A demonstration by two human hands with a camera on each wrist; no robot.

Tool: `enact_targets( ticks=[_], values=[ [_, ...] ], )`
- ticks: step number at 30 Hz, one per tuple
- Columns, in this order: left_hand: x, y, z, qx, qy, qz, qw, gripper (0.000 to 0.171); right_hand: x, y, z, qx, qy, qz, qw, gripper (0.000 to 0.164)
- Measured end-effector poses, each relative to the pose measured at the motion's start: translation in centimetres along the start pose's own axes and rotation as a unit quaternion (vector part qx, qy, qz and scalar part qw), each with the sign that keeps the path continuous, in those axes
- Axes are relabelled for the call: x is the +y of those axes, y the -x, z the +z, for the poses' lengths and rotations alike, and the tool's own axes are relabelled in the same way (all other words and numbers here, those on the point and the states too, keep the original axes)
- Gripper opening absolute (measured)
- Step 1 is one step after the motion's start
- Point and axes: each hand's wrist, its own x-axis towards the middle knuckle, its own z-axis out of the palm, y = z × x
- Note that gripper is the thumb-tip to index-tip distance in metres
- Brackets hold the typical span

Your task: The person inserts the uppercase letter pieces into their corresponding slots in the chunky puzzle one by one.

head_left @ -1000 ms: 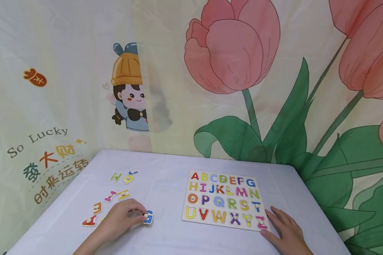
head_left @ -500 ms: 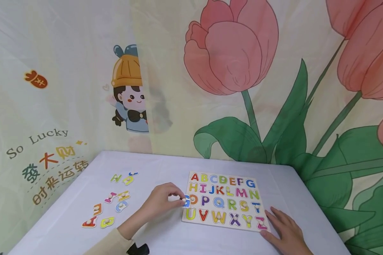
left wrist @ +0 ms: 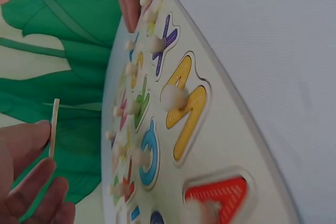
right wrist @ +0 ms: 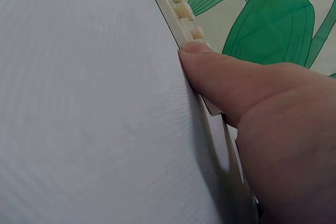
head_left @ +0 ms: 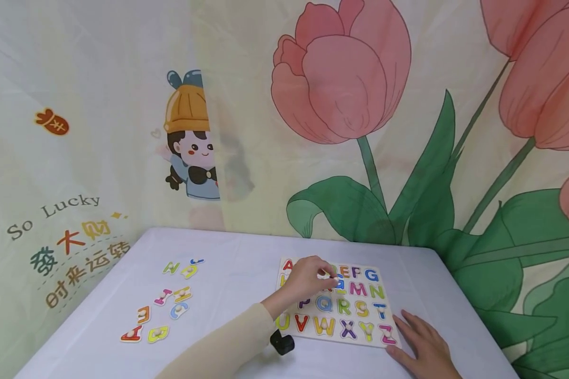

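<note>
My left hand (head_left: pixel 308 279) is over the letter puzzle board (left wrist: pixel 226 140), pinching the wooden knob of a blue letter G piece (head_left: pixel 340 283) between thumb and finger. Seen edge-on in the left wrist view, the piece (left wrist: pixel 54 127) is held apart from the board's face. Behind the hand, part of the board's upper left letters is hidden. At the board's near right corner rests my right hand (head_left: pixel 424 342), its fingers extended along the side. Its thumb (right wrist: pixel 210 69) presses the near edge in the right wrist view. Knobbed pieces such as a yellow W (head_left: pixel 324 326) sit in the board.
Several loose letter pieces lie on the white table at the left, among them a red A (head_left: pixel 131 334), a yellow B (head_left: pixel 158 334), a light blue C (head_left: pixel 179 310) and a green N (head_left: pixel 171 267). A curtain (head_left: pixel 246 105) printed with tulips hangs behind the table.
My left hand has carried the blue G piece from the loose letters at the left, past the board's left edge, to above its upper middle. The right hand has stayed at the corner.
</note>
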Motion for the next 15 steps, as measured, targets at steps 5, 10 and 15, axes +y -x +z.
enact_targets(
  ticks=[5,10,15],
  values=[
    [0.7,-2.6,2.5,-0.006,0.017,-0.021,0.9996,0.006,0.1,0.0,0.2,-0.005,0.003,0.004,1.0,0.093],
    [1.0,-4.6,4.6,-0.005,0.025,-0.026,0.9993,0.005,0.1,0.0,0.2,-0.009,0.006,0.01,1.0,0.094],
    [1.6,-6.1,6.1,-0.004,-0.001,0.005,1.0,0.007,-0.1,-0.1,-0.2,-0.015,0.008,0.014,1.0,0.095]
  ],
)
